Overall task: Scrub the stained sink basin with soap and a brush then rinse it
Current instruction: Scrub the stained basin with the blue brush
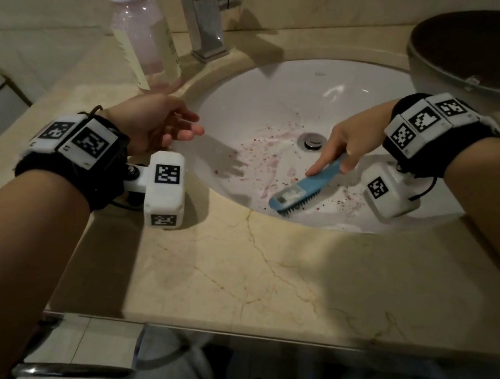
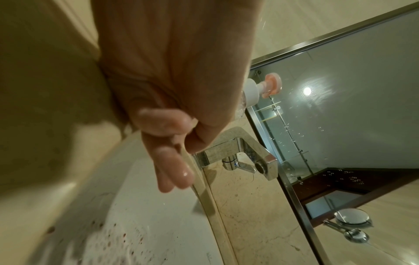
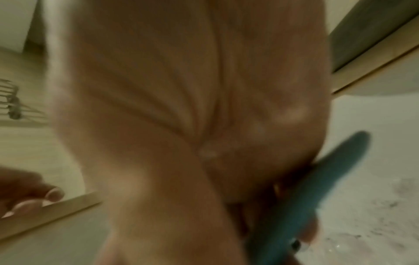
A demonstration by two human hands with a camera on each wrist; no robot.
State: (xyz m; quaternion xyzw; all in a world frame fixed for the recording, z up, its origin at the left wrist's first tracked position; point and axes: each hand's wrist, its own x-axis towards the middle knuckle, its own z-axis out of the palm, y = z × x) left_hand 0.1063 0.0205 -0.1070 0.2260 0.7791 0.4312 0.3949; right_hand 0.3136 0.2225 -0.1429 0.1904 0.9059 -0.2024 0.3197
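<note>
The white sink basin (image 1: pixel 266 100) is speckled with reddish-purple stains around the drain (image 1: pixel 312 141) and along its near wall. My right hand (image 1: pixel 341 153) grips the handle of a blue scrub brush (image 1: pixel 302 189), whose dark bristles press on the basin's near wall. The blurred right wrist view shows the brush handle (image 3: pixel 317 193) against my palm. My left hand (image 1: pixel 167 125) hovers over the basin's left rim with loose, straight fingers (image 2: pixel 174 165) that hold nothing. A clear soap pump bottle (image 1: pixel 142 31) with pink liquid stands on the counter at the left of the tap.
A chrome tap (image 1: pixel 210 9) rises behind the basin. At the back right a dark round bowl (image 1: pixel 492 54) sits on the beige marble counter (image 1: pixel 277 275). A mirror (image 2: pixel 351 107) lines the wall behind. My knees show below the counter edge.
</note>
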